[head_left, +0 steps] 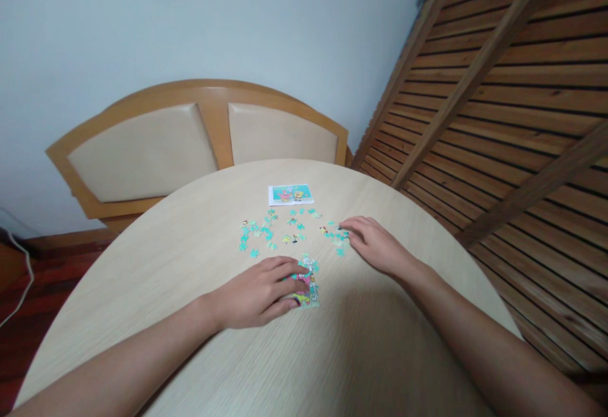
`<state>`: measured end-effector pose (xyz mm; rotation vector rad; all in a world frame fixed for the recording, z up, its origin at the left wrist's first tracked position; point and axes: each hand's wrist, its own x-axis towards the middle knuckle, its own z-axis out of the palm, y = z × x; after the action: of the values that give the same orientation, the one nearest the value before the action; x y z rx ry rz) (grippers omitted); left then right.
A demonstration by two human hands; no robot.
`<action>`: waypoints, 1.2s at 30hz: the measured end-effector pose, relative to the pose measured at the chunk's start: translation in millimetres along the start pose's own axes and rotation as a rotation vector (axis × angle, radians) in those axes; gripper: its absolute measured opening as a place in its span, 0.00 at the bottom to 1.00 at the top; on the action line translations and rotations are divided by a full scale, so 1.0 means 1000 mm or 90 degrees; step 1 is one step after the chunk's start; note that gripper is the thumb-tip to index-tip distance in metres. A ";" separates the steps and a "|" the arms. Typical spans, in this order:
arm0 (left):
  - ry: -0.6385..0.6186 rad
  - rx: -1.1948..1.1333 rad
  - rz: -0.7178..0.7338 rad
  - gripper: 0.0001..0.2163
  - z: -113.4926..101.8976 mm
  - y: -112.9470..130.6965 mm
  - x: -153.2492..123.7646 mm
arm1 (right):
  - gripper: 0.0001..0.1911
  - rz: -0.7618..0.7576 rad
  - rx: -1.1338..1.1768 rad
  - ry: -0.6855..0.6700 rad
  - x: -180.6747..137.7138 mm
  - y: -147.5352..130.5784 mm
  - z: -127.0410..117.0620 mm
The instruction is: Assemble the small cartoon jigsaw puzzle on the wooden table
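My left hand (263,290) lies flat on the round table, fingers stretched over a small part-assembled colourful puzzle (310,284). My right hand (375,244) rests farther right, its fingertips touching loose teal puzzle pieces (338,234). More scattered teal pieces (266,232) lie between the hands and a small reference picture card (291,194) toward the table's far edge. Whether the right fingers pinch a piece is not clear.
The light wooden round table (199,227) fills the lower view. Behind it stands a wooden bench back with two beige cushions (142,154). A slatted wooden panel (513,106) leans at the right. A white cable (21,277) lies on the floor at left.
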<state>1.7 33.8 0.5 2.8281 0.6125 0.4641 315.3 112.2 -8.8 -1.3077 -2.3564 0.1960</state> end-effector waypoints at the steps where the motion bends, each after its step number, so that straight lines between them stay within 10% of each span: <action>1: -0.001 0.000 -0.001 0.14 0.000 0.000 0.000 | 0.18 -0.002 -0.006 -0.009 0.000 0.001 0.002; 20: 0.023 0.039 -0.039 0.17 0.002 -0.001 -0.003 | 0.14 0.255 -0.284 -0.089 -0.006 -0.025 -0.029; 24: 0.010 0.050 -0.062 0.19 0.004 -0.004 -0.004 | 0.15 0.190 -0.286 -0.152 -0.017 -0.046 -0.038; 30: 0.010 0.052 -0.069 0.19 0.006 -0.005 -0.004 | 0.13 -0.172 -0.025 -0.288 -0.018 -0.074 -0.030; 36: -0.001 0.062 -0.068 0.19 0.005 -0.004 -0.004 | 0.12 -0.143 0.039 -0.250 -0.015 -0.072 -0.023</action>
<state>-1.7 34.8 -6.7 2.8676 0.8024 0.4249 276.5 59.0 31.0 -1.0378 -2.7759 0.4877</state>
